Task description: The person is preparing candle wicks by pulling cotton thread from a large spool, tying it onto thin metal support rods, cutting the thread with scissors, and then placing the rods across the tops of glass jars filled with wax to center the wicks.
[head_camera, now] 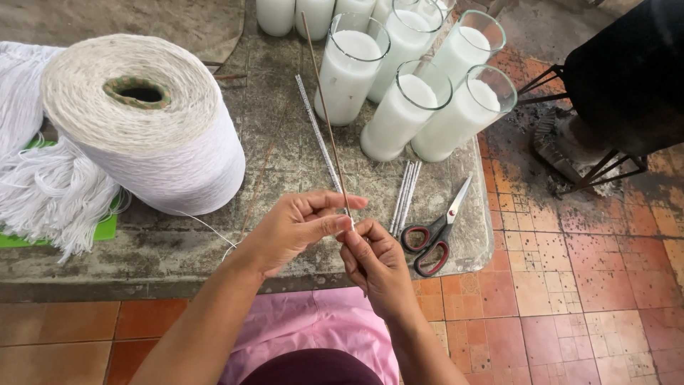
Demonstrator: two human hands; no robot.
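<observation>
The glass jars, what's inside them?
The glass jars are filled nearly to the rim with solid white wax. The wax is not see-through, so anything sunk inside it, like a wick, cannot be seen.

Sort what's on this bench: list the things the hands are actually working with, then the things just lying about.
In hand:
- thin stick, pinched by left hand and right hand
- white string running to the hands from the big yarn cone

Lying about:
- red-handled scissors
- glasses of white wax
- small bundle of sticks
- cut white strands
</observation>
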